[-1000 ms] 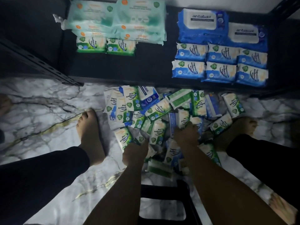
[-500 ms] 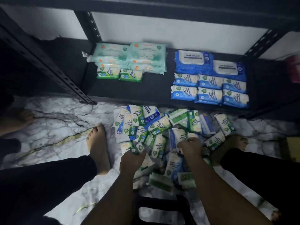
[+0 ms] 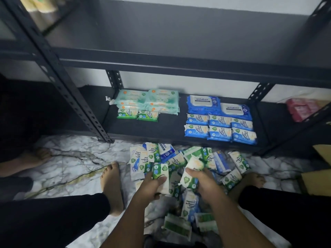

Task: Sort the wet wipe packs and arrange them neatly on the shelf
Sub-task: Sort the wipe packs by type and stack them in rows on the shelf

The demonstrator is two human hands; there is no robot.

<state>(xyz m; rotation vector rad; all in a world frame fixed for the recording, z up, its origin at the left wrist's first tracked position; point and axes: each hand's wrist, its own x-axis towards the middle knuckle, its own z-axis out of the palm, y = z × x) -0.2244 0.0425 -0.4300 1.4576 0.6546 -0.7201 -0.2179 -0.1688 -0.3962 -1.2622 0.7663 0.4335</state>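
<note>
A loose pile of small wet wipe packs (image 3: 179,158), green and blue, lies on the marble floor in front of the black shelf (image 3: 170,129). My left hand (image 3: 152,185) grips a green and white pack (image 3: 161,174) lifted above the pile. My right hand (image 3: 204,181) holds another green and white pack (image 3: 190,170). On the bottom shelf, pale green large packs (image 3: 148,100) sit at the left with two small green packs (image 3: 138,114) in front. Blue large packs (image 3: 218,105) sit at the right, with two rows of small blue packs (image 3: 220,129) before them.
A black shelf upright (image 3: 86,111) stands left of the pile. My bare feet (image 3: 112,187) flank the pile on the marble floor. Another person's foot (image 3: 34,158) is at far left. Pink packs (image 3: 302,109) and a cardboard box (image 3: 320,176) sit at the right.
Both hands have risen out of the pile, each with a green pack. The camera has tilted up, showing more of the shelf.
</note>
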